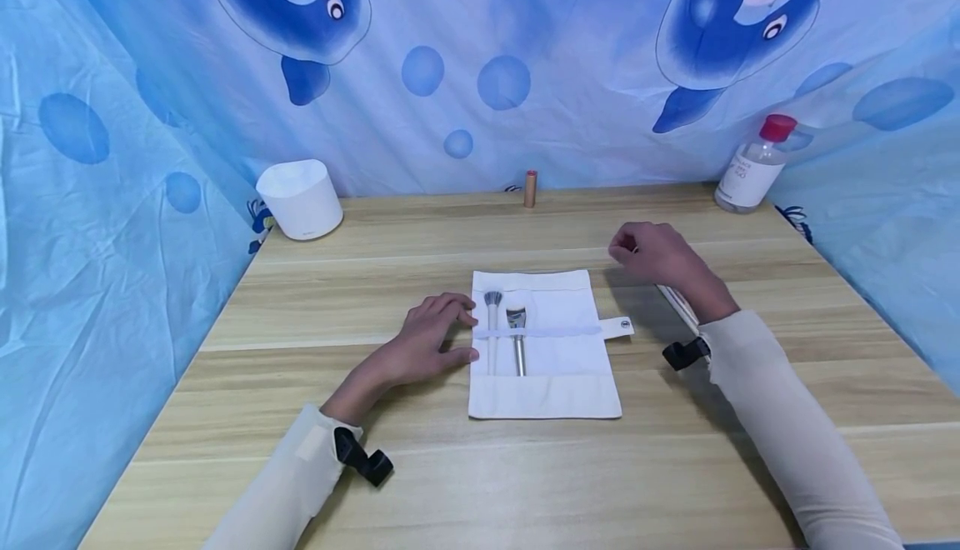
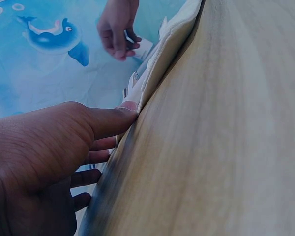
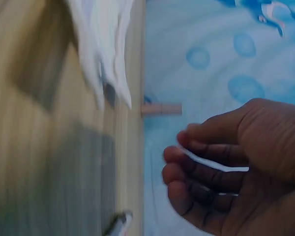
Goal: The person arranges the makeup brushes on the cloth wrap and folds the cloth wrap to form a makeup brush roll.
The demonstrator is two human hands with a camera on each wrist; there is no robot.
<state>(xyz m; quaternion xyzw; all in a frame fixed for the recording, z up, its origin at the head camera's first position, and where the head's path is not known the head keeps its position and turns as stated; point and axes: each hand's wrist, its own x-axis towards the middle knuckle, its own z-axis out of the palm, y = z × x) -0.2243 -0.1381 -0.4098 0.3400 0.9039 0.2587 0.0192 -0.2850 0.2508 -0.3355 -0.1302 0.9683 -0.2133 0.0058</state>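
A white cloth brush roll [image 1: 570, 400] lies unfolded on the table, its snap tab [image 1: 618, 327] pointing right. Two makeup brushes stand in its left part under a band: a thin white-handled one [image 1: 492, 317] and a wider silver-handled one [image 1: 519, 342]. My left hand [image 1: 431, 337] rests at the roll's left edge, thumb and fingertips touching it, fingers spread. My right hand [image 1: 660, 254] hovers above the table, beyond the roll's upper right corner. Its fingers are loosely bent with nothing between them, as the right wrist view [image 3: 216, 172] also shows.
Partly hidden beneath the right forearm lies a slim whitish item [image 1: 678, 308], its kind unclear. Along the back stand a white cup-like container [image 1: 302, 204], a small copper-coloured tube [image 1: 530, 189] and a clear bottle with a red cap [image 1: 750, 173]. A blue dolphin curtain [image 1: 465, 50] hangs behind.
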